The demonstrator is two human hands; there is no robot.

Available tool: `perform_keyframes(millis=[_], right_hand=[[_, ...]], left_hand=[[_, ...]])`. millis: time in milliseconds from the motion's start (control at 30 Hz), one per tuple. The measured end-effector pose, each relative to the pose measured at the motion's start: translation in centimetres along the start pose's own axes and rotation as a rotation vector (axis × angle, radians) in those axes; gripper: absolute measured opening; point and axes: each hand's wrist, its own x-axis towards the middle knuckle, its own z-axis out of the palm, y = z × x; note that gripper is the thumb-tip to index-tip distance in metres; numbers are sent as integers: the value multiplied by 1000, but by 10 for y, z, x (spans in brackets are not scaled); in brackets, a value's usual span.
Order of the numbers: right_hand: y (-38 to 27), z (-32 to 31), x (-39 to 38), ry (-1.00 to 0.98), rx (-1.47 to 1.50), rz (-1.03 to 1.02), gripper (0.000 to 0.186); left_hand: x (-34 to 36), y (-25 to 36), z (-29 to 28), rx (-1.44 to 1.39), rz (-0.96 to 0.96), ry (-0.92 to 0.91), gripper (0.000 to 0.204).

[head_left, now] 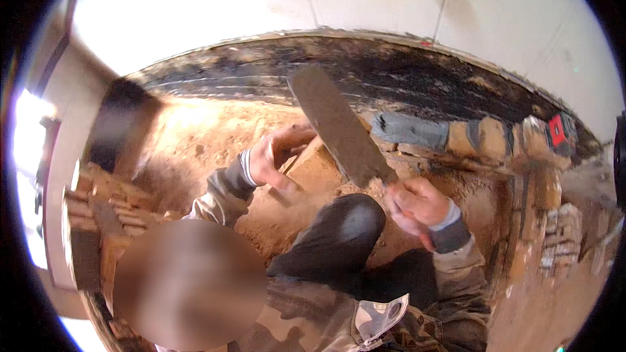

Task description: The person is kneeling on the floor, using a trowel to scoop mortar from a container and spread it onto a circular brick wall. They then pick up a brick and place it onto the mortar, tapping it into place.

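My right hand (420,205) is closed round the handle of a trowel. The trowel's long, flat blade (339,127), coated in greyish brown, points up and to the left. With its fingers and thumb spread round the sides, my left hand (277,160) grips a tan brick (316,169). The blade's edge passes in front of the brick's right end; I cannot tell whether they touch. Right of the blade, grey mortar (409,132) lies over a row of bricks (486,138) along the blackened foot of the wall.
A red and black box-shaped tool (559,132) sits at the row's right end. Bricks are stacked at the left (120,212) and more stand at the far right (562,238). Loose sandy soil (208,130) covers the ground. My bent knee (355,221) is between my hands.
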Motion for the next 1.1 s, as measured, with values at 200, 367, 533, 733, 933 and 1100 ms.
perform_keyframes(millis=[200, 367, 533, 733, 933, 1100], right_hand=[[57, 1, -26, 182, 123, 64, 42], [42, 11, -46, 272, 66, 279, 42], [30, 28, -38, 820, -344, 26, 21], [47, 21, 61, 998, -1043, -628, 48], [90, -12, -35, 1018, -1055, -185, 49], [137, -16, -117, 1393, -1102, -91, 43]], left_hand=[[12, -87, 1, -277, -33, -46, 120], [2, -92, -19, -322, 87, 45, 121], [-1, -72, -39, -257, -2, 112, 122], [48, -95, -15, -280, 48, 112, 113], [65, -118, -25, -229, -16, 140, 113], [121, -135, -46, 362, -56, 109, 112]])
